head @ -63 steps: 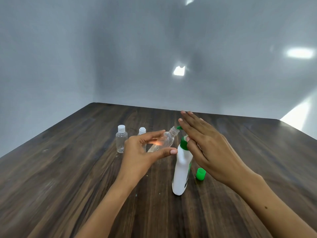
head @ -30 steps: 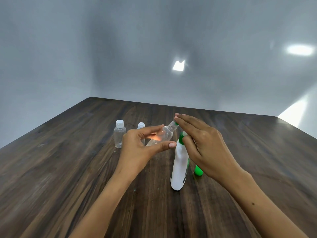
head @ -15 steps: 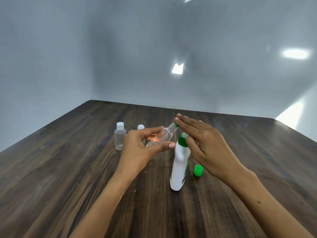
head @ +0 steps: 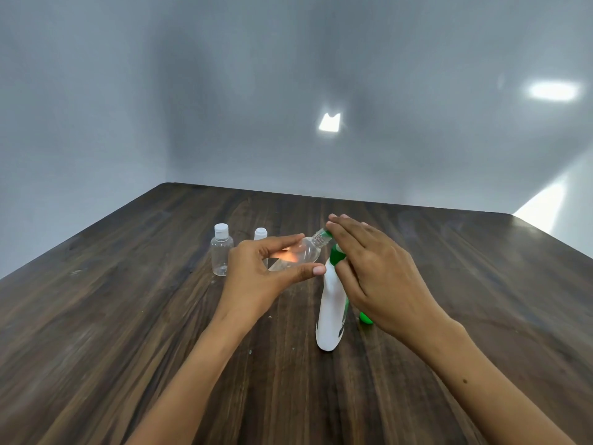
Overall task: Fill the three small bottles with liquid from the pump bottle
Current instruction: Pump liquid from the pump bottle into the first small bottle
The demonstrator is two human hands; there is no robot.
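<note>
Little has shifted: right hand (head: 378, 271) flat-fingered on pump bottle (head: 330, 303) head, left hand (head: 260, 277) pinching tilted open small bottle (head: 298, 255) at nozzle; keep neck aligned, press slowly

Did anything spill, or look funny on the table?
No spill shows. One oddity: a loose green cap lies on the table behind the pump bottle. The left hand holds an uncapped small bottle tilted on purpose.
</note>
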